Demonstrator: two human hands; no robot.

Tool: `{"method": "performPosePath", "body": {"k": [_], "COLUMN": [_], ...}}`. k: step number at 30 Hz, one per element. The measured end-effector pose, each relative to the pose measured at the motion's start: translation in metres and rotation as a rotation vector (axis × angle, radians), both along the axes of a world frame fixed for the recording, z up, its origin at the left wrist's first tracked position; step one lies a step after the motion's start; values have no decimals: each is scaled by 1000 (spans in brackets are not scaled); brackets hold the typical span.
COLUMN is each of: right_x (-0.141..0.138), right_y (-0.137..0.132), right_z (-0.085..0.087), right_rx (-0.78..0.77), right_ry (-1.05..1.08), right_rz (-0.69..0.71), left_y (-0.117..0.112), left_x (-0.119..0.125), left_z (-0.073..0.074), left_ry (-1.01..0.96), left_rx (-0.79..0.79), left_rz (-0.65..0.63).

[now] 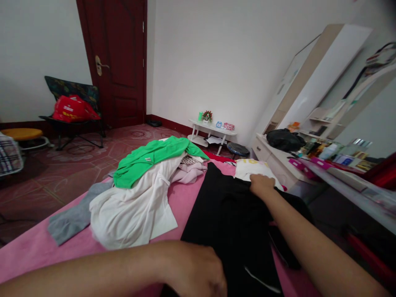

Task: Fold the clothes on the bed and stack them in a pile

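A black garment (229, 210) lies spread over the pink bed cover (179, 198) in front of me; its exact kind cannot be made out. Near its close end, my left hand (198, 270) is closed on the cloth, knuckles up. Farther off, my right hand (262, 183) pinches the garment's far right edge. Part of the black cloth hangs to the right under my right forearm, with a thin white line near the bottom. Just beyond my right hand sits a folded white garment (252, 167) with yellow print.
Left of the black garment are a white garment (133, 210), a green top (151, 156), a grey piece of clothing (77, 214) and a pale pink one (188, 172). A dressing table (278, 159) with bottles stands at right. Behind are a low white table (213, 127) and a folding chair (74, 88).
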State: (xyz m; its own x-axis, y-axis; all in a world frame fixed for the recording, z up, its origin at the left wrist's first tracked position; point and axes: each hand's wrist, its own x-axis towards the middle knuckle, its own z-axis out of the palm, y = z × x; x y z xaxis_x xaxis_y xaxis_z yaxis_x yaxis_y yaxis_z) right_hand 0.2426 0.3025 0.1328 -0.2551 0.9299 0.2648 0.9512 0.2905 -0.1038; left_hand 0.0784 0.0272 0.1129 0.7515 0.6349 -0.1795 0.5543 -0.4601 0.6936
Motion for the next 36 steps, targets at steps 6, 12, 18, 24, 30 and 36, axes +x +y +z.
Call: {"method": "performPosePath", "body": {"k": [6,12,18,24,30,36], "right_x": [-60,-70,-59,22,117,129], "right_y": [-25,-19,-39,-94,-98,-99], "right_z": [-45,-108,-95,-63,-89,-102], "right_rx": [-33,-247,-331,27,36,-116], "right_ry": [-127,-106,-55,348,306,440], "right_rz": [417,344,392,353,-97,-24], "left_y": [67,88,86,85,84,83], "left_x": [7,5,3,5,6,4], "left_z": [-30,-92,-94,-94,-95,-94], "left_ry": [172,279,272,262,258,230], "left_rx": [482,523,553,551,564,566], "left_rz": [770,685,684,701,708,706]}}
